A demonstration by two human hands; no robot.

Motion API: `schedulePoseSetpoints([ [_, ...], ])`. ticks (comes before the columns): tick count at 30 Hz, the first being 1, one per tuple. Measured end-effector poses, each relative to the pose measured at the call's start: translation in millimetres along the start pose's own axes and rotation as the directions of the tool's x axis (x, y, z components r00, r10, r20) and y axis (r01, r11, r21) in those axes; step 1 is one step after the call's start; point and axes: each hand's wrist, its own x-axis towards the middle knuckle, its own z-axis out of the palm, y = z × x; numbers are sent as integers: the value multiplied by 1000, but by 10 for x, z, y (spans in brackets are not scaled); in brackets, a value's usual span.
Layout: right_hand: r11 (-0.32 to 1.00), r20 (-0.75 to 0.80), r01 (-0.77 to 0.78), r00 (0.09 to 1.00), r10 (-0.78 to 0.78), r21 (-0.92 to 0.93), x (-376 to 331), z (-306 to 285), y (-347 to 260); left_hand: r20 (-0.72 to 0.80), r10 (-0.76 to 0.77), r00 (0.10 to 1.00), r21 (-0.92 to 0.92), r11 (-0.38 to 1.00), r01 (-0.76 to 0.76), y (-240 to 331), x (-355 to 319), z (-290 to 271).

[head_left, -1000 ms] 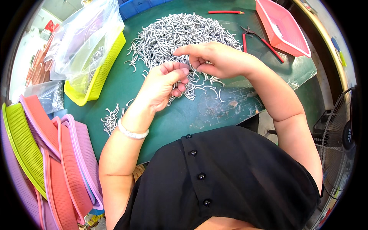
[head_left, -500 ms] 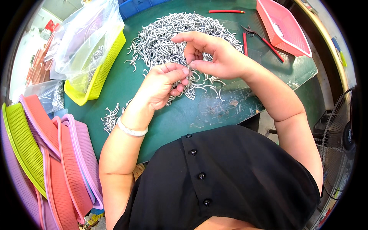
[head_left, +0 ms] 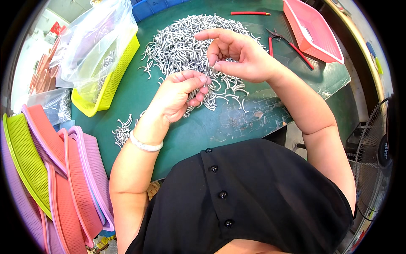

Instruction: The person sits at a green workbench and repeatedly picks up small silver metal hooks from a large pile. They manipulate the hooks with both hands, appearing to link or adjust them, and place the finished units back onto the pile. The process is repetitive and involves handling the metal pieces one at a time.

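Note:
A wide heap of small, curved grey metal pieces (head_left: 182, 40) covers the middle of the green table. At its near edge is my left hand (head_left: 182, 91), thumb pressed against the curled fingers in a pinch. What lies in that pinch is too small to make out. Just right of it and a little higher, my right hand (head_left: 243, 57) hovers over the heap. Its index finger is stretched out, while the thumb tip and a curled finger meet or nearly meet. Anything between them cannot be made out. A gap separates the two hands.
Red-handled pliers (head_left: 296, 51) and a red stick-like tool (head_left: 250, 13) lie at the far right by a pink basket (head_left: 334, 55). A yellow-green basket (head_left: 110, 95) with plastic bags stands left. Stacked baskets (head_left: 78, 182) fill the near left; a fan (head_left: 372, 152) stands right.
My right hand has moved slightly up and to the right, away from my left hand, widening the gap between them. My left hand stays almost still in its pinch.

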Motion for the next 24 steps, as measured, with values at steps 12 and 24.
schedulePoseSetpoints([
  [12, 998, 9, -13, 1000, 12, 69, 0, -7, -7, 13, 65, 998, -41, 997, -64, -40, 8, 2],
  [24, 1000, 26, -2, 1000, 1, 24, -9, 48, -20, 137, 35, 990, -122, 992, -18, -13, 15, 33],
])
